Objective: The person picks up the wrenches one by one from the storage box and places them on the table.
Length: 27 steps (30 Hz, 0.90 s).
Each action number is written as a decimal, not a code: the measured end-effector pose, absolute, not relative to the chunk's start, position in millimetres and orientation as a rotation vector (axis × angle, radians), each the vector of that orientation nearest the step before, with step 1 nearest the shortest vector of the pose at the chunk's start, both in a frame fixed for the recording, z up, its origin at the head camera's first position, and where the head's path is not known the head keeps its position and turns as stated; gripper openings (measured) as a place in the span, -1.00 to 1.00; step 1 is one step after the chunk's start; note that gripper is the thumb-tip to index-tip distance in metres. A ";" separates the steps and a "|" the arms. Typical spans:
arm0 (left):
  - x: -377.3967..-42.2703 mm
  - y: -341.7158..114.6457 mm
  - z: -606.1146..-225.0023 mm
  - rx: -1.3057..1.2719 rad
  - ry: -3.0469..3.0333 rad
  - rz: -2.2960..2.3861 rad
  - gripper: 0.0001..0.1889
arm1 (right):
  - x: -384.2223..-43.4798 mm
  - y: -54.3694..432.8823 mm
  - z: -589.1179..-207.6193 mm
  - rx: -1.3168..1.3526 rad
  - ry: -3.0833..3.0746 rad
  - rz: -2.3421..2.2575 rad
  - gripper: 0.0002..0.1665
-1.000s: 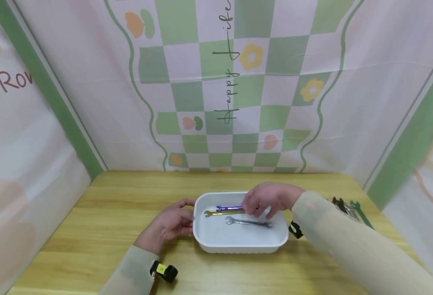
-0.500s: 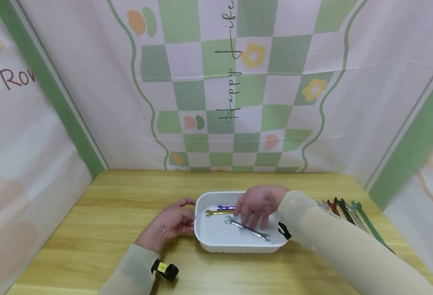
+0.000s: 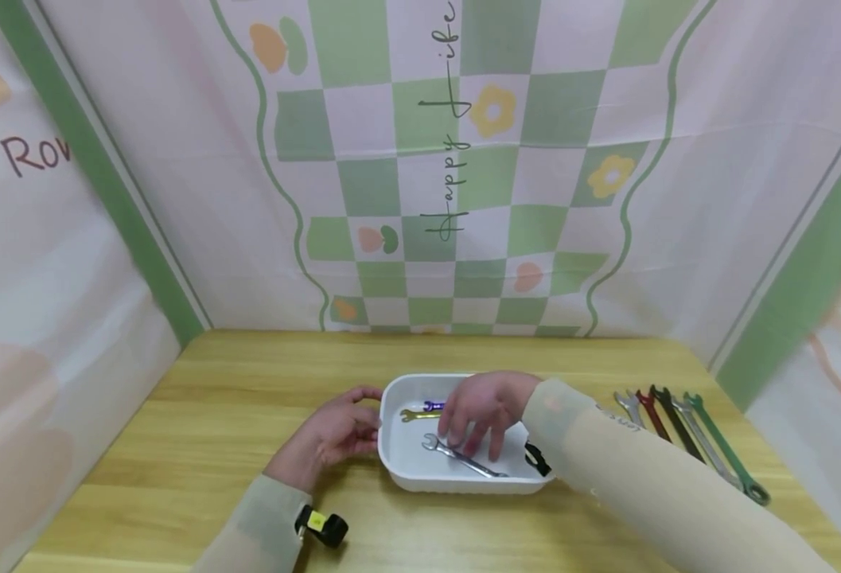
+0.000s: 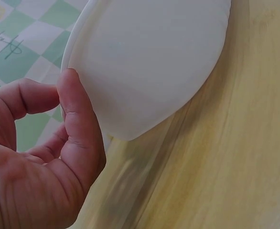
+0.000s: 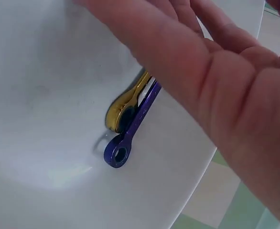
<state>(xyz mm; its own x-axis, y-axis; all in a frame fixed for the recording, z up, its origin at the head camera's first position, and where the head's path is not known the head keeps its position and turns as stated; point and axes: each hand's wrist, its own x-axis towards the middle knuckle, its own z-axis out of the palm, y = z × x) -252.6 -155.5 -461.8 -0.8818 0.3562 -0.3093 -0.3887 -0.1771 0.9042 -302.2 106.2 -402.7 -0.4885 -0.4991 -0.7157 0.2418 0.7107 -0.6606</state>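
A white plastic basin stands on the wooden table, and my left hand grips its left end, thumb and forefinger at the rim in the left wrist view. Inside lies a silver wrench, slanting toward the front wall. My right hand reaches into the basin with fingers spread and extended, fingertips right at this wrench. Behind them, a gold wrench and a purple wrench lie side by side, partly hidden by the hand. Their ring ends show in the right wrist view, the purple one nearest the wall.
On the right of the table lie several wrenches in a row: a silver one, a red one, a black one and a green one among them. My right sleeve covers part of them. A patterned curtain hangs behind.
My right hand has moved left and toward the front of the basin. The silver wrench has turned from nearly level to slanted and shifted left and forward. The left hand stays put.
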 end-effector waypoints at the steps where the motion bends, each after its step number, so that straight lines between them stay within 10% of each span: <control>1: -252.5 -155.2 -461.8 -0.037 1.623 2.097 -0.38 | -301.7 106.0 -403.4 -0.192 1.879 -0.900 -0.63; 27: -250.2 -151.5 -458.0 -0.039 1.627 2.106 -0.36 | -291.4 96.1 -416.3 -0.265 1.688 -0.801 -0.66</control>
